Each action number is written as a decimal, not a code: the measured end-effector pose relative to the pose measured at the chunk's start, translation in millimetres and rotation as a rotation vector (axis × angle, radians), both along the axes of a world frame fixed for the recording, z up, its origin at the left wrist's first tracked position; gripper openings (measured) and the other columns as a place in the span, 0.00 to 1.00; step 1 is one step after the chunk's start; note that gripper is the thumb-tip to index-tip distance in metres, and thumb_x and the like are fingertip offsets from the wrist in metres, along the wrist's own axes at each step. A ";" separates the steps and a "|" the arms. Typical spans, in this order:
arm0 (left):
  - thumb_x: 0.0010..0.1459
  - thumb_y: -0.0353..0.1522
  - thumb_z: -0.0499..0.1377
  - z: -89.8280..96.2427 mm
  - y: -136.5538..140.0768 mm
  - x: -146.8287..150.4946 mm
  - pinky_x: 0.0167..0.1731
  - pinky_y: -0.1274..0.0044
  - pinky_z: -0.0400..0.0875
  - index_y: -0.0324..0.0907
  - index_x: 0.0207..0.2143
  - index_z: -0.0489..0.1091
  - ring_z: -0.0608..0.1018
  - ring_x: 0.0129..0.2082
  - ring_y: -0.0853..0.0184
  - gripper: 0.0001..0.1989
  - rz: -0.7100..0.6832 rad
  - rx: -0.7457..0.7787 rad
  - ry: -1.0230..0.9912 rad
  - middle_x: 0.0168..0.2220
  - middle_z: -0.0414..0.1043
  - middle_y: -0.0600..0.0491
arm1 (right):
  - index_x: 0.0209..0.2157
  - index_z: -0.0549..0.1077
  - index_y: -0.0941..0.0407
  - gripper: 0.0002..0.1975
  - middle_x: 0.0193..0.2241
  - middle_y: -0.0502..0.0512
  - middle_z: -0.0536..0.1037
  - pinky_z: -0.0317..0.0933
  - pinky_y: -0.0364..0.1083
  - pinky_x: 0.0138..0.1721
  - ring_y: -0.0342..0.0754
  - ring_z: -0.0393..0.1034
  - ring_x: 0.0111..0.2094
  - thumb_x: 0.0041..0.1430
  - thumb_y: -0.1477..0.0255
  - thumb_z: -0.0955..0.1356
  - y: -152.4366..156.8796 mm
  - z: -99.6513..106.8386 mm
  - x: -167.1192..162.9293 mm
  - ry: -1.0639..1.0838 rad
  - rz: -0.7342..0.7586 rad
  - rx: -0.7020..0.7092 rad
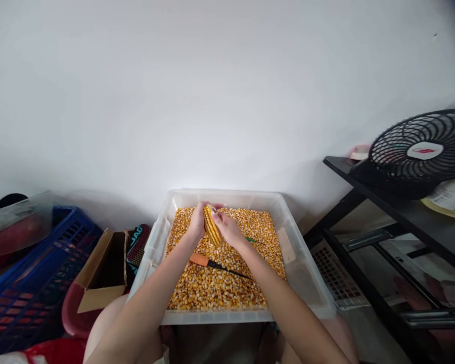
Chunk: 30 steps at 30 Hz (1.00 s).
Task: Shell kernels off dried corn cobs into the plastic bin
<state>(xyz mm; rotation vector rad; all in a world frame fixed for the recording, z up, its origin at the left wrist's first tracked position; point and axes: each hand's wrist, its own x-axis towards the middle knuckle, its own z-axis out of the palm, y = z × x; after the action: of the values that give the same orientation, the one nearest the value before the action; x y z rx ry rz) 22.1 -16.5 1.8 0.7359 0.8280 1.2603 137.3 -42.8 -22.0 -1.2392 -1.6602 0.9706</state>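
Observation:
Over a clear plastic tub [303,273] filled with loose corn kernels [212,290], both hands hold one ear of corn [211,227]. My left hand [198,220] wraps the ear's left side, its fingers partly hidden behind it. On the right side, my right hand [228,228] is closed on the ear with the thumb near its upper end. The ear is tilted, its rows of yellow kernels facing me. Below the hands, a tool with an orange handle [199,259] and thin dark shaft lies on the kernels. A green-handled tool [251,239] shows partly behind my right wrist.
A blue plastic basket [66,247] and an open cardboard box [103,263] stand at the left, beside a dark shoe [138,245]. At the right, a black fan [420,151] rests on a black rack [387,227]. A white wall [227,101] rises behind the tub.

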 end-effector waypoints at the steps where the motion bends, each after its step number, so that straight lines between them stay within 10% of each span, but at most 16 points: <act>1: 0.43 0.40 0.56 0.5 1.2 -1.1 0.34 0.74 0.69 0.37 0.29 0.74 0.76 0.31 0.63 0.16 0.044 0.012 0.004 0.28 0.75 0.49 | 0.38 0.73 0.55 0.24 0.32 0.53 0.77 0.61 0.46 0.39 0.50 0.71 0.35 0.59 0.50 0.59 0.5 1.9 2.1 -0.026 -0.041 0.027; 5: 0.42 0.39 0.60 0.0 3.7 -2.1 0.31 0.78 0.67 0.38 0.31 0.74 0.74 0.27 0.68 0.15 0.163 0.024 0.042 0.27 0.73 0.54 | 0.41 0.72 0.55 0.23 0.40 0.56 0.76 0.59 0.48 0.47 0.51 0.68 0.45 0.60 0.52 0.59 1.2 4.9 2.6 0.020 -0.065 0.119; 30: 0.38 0.35 0.59 -2.0 -4.7 4.2 0.27 0.78 0.62 0.40 0.20 0.65 0.66 0.23 0.70 0.07 0.288 0.065 0.094 0.19 0.62 0.58 | 0.22 0.64 0.55 0.25 0.16 0.50 0.65 0.48 0.44 0.25 0.44 0.60 0.20 0.63 0.56 0.52 -6.9 -6.5 -14.4 -0.129 -0.077 0.167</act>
<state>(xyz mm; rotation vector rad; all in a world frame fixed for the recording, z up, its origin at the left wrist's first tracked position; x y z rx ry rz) 26.3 -21.2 -0.3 0.7511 0.9993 1.5241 123.0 -49.7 -28.4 -1.2648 -1.7419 0.7032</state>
